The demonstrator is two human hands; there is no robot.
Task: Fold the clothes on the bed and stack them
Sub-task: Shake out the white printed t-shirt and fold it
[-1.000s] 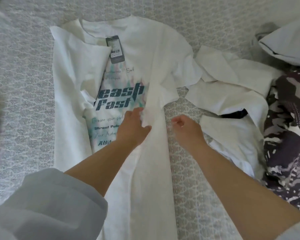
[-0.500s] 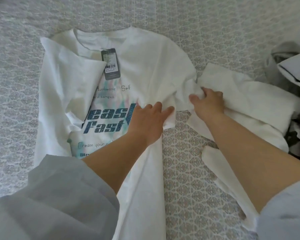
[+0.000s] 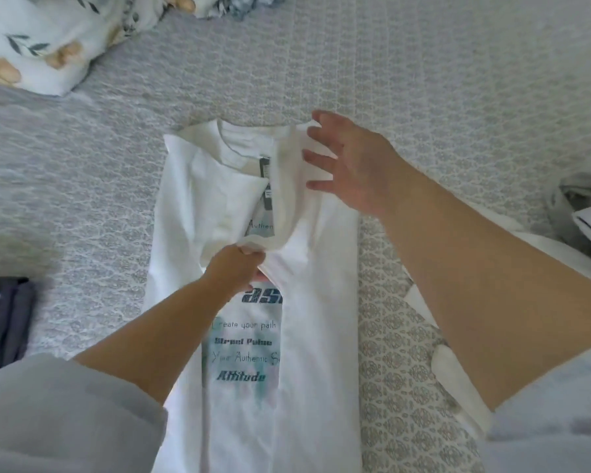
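Note:
A white T-shirt [image 3: 318, 336] with teal and dark printed lettering lies lengthwise on the bed, both side panels folded in over its front. A dark hang tag [image 3: 266, 186] shows near the collar between the folds. My left hand [image 3: 234, 269] pinches the edge of the folded-in right sleeve at the shirt's middle. Fingers spread, my right hand [image 3: 350, 165] hovers at the shirt's right shoulder, fingertips at the fabric's edge.
The bed has a grey patterned cover [image 3: 423, 80]. A leaf-print pillow [image 3: 38, 39] lies at the far left corner. Dark folded clothes [image 3: 4, 322] sit at the left edge. More white garments [image 3: 423, 302] and a grey bundle [image 3: 580, 206] lie to the right.
The shirt's right side has been folded over the print, hiding most of it. My right hand left the white garment at right and rose to the shoulder. The view tilted toward the bed's head.

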